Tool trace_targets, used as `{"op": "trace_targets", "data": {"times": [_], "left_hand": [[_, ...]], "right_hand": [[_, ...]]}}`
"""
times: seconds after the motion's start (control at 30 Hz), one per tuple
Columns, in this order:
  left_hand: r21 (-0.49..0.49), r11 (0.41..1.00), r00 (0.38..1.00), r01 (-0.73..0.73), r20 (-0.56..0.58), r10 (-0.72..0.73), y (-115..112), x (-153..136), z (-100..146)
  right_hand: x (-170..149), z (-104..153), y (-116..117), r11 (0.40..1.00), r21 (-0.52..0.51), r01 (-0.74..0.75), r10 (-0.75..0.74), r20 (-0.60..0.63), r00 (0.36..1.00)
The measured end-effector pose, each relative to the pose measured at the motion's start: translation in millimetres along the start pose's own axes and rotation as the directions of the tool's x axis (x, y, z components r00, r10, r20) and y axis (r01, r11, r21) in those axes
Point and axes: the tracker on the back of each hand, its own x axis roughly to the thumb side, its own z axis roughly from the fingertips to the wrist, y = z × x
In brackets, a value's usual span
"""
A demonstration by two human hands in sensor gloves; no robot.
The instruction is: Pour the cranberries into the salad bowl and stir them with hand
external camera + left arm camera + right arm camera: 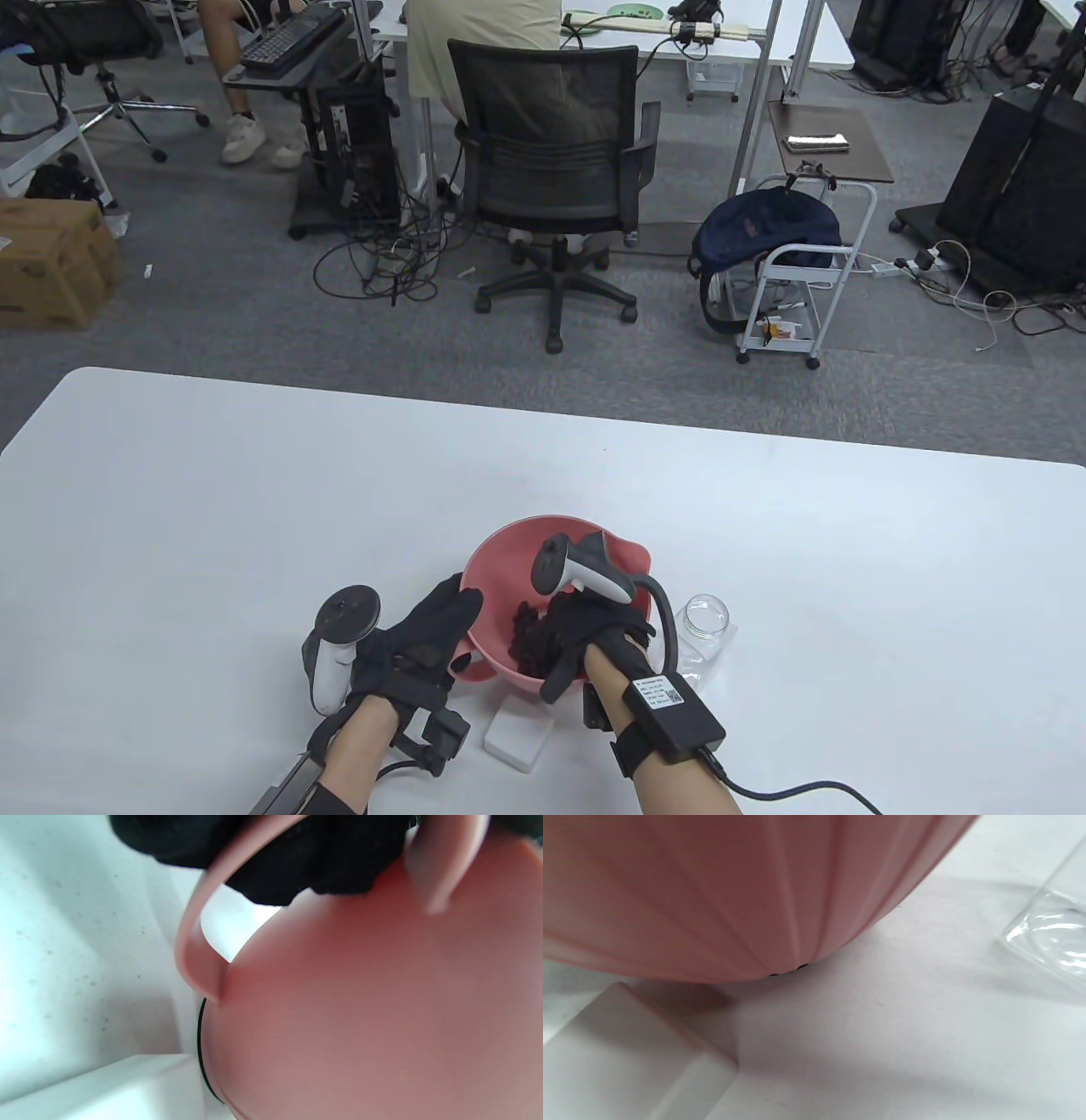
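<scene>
A pink salad bowl (509,543) stands on the white table (254,509) near its front edge. Dark cranberries (524,638) lie heaped inside it. My left hand (433,624) grips the bowl's left rim; in the left wrist view its black fingers (318,857) curl over the pink handle (195,942). My right hand (577,632) is down inside the bowl, fingers spread among the berries and thumb over the near rim. The tracker hides most of its fingertips. The right wrist view holds only the bowl's outer wall (712,899).
An empty clear glass jar (706,618) stands just right of the bowl, its edge also visible (1052,933). A small white block (517,737) lies in front of the bowl. Beyond the table's far edge are an office chair (551,170) and a cart.
</scene>
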Motion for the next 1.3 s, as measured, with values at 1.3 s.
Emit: {"op": "trace_targets", "data": {"times": [1.3], "left_hand": [[0.03,0.999,0.999,0.036,0.011,-0.037,0.4,0.4,-1.3]], "right_hand": [[0.9,-1.5,1.8,0.996,0.093,0.016,-0.025,0.092,0.995]]}}
